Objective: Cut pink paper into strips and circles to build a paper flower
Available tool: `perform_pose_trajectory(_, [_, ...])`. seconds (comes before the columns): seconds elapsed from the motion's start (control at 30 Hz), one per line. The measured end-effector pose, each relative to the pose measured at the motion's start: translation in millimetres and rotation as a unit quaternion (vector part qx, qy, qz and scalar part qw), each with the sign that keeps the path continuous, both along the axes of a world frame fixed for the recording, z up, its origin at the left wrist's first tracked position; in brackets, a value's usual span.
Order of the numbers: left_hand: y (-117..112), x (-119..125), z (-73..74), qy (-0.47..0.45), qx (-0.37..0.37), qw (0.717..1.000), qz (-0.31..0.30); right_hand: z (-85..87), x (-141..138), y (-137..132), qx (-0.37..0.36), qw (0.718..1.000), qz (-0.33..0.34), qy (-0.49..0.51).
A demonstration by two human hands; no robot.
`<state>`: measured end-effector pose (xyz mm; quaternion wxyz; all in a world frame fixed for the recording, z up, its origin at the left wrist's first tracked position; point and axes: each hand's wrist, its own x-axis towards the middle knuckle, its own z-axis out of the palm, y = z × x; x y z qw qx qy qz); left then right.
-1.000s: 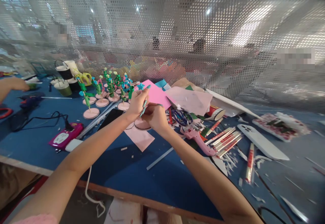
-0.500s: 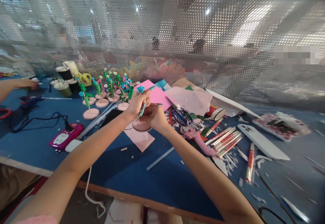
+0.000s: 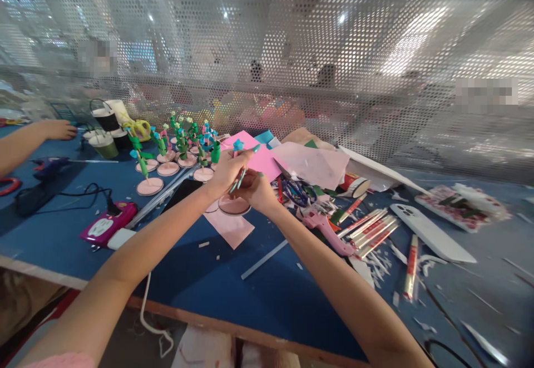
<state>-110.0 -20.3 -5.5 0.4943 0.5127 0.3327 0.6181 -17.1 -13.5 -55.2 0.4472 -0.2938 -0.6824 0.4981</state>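
Note:
My left hand (image 3: 230, 168) is closed in a pinch around the upper stem of a paper flower, whose blue star-shaped head (image 3: 238, 145) shows above the fingers. Just right of it and lower, my right hand (image 3: 256, 191) has its fingers pinched at the same stem. A round pink base (image 3: 234, 205) sits below both hands. Slim teal pieces (image 3: 238, 181) show between the fingers; I cannot tell whether they are paper or long nails. Much of the stem is hidden by the hands. Under the base lies a pale pink paper sheet (image 3: 233, 231).
Several similar paper flowers on pink bases (image 3: 150, 186) stand to the left. A purple power strip (image 3: 109, 224) is nearer me. On the right lie a pink glue gun (image 3: 329, 234), scissors (image 3: 298, 190), wrapped sticks and a white phone (image 3: 431, 233). Another person's hand (image 3: 60, 129) is at far left.
The blue star has come up slightly to the right, and the base has shifted a little. Both my hands keep their pinch. The other person's hand has risen and moved right.

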Motion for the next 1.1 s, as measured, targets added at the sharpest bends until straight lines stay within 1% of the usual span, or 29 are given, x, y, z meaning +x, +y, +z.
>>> perform_pose_trajectory(0.1, [-3,-2,3.0,0.015,-0.014,1.0,-0.016,1.1,1,1,-0.019,1.0,0.013,0.008])
perform_pose_trajectory(0.23, [-6,-3,8.3,0.012,-0.025,0.999,-0.043,5.1,1,-2,-0.007,0.999,0.017,-0.026])
perform_pose_trajectory(0.3, [-8,-2,10.5,0.004,-0.031,0.998,-0.045,7.1,1,-4,-0.004,0.999,0.013,-0.04])
perform_pose_trajectory(0.5, [-12,2,11.5,-0.028,-0.052,0.997,-0.044,10.2,4,-7,0.059,0.991,-0.054,-0.109])
perform_pose_trajectory(0.57, [-9,1,9.7,-0.032,-0.051,0.997,-0.056,10.5,4,-7,0.063,0.988,-0.058,-0.129])
perform_pose_trajectory(0.7, [3,-6,4.3,-0.003,-0.027,0.996,-0.086,12.1,6,-7,0.058,0.993,-0.032,-0.096])
perform_pose_trajectory(0.77, [10,-10,1.8,0.01,-0.012,0.995,-0.094,14.1,8,-6,0.046,0.995,-0.037,-0.076])
perform_pose_trajectory(0.97, [18,-16,-1.2,0.026,0.008,0.992,-0.122,18.9,16,3,0.003,0.995,-0.096,-0.006])
perform_pose_trajectory(1.1, [22,-19,-1.0,0.025,0.012,0.992,-0.126,25.9,21,3,-0.014,0.992,-0.129,0.004])
